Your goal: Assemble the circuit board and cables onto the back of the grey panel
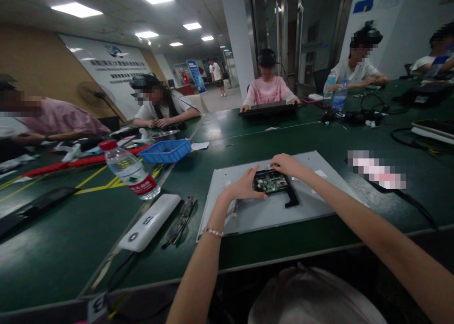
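A green circuit board (pixel 275 184) sits in a black frame (pixel 291 197) on the back of a flat grey panel (pixel 220 184), which lies on the table in front of me. My left hand (pixel 244 186) grips the frame's left end, thumb at the near edge and fingers at the far edge. At the far edge, my right hand (pixel 283 164) has its fingers bent down onto the frame, close to the board; its fingertips are partly hidden. Thin wires (pixel 232 210) lie on the panel below my left hand.
Left of the panel lie glasses (pixel 180 222), a white power bank (pixel 151 222) with a cable, and a red-capped water bottle (pixel 131 170). Beyond them is a blue tray (pixel 165 151). A phone-like device (pixel 378 170) with a cable lies right. Several people sit around the table.
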Motion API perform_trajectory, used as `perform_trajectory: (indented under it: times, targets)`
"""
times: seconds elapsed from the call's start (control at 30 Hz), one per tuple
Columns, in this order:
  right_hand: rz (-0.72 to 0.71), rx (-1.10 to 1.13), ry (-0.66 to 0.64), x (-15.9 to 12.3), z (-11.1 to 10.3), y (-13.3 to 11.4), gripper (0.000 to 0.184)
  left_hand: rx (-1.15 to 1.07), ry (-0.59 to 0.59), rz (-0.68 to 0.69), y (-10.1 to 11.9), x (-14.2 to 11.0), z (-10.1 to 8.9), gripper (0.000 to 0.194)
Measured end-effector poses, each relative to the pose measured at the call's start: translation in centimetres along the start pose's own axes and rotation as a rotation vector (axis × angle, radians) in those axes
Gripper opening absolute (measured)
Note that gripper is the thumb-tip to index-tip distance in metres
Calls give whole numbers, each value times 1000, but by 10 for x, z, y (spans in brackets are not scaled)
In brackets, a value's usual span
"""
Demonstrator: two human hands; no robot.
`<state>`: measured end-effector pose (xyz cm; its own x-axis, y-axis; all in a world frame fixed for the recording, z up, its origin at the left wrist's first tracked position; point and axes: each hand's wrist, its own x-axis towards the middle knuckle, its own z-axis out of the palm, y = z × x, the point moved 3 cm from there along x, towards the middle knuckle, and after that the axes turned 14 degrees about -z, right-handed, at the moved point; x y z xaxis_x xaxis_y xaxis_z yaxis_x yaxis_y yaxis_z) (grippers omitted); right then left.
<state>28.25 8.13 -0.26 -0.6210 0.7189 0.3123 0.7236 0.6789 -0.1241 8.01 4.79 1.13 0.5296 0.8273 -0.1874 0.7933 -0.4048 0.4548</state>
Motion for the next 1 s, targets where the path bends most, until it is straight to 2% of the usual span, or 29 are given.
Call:
perform_trajectory:
  times: [0.17, 0.3, 0.47, 0.8, 1.0]
  targets:
    - [19, -11, 28, -1, 2, 0, 20, -9, 4, -2, -1, 1, 0, 120]
    - [-42, 28, 74, -1, 3, 0, 25, 1, -7, -11, -1, 2, 0, 119]
    - [-130, 109, 40, 1, 4, 2, 25, 7, -11, -4, -2, 2, 0, 120]
    - [-158, 128, 38, -1, 6, 5, 23, 5, -3, 4, -2, 1, 1, 120]
    - [-47, 193, 90, 2, 10, 9, 32, -8, -15, -17, -2, 1, 1, 119]
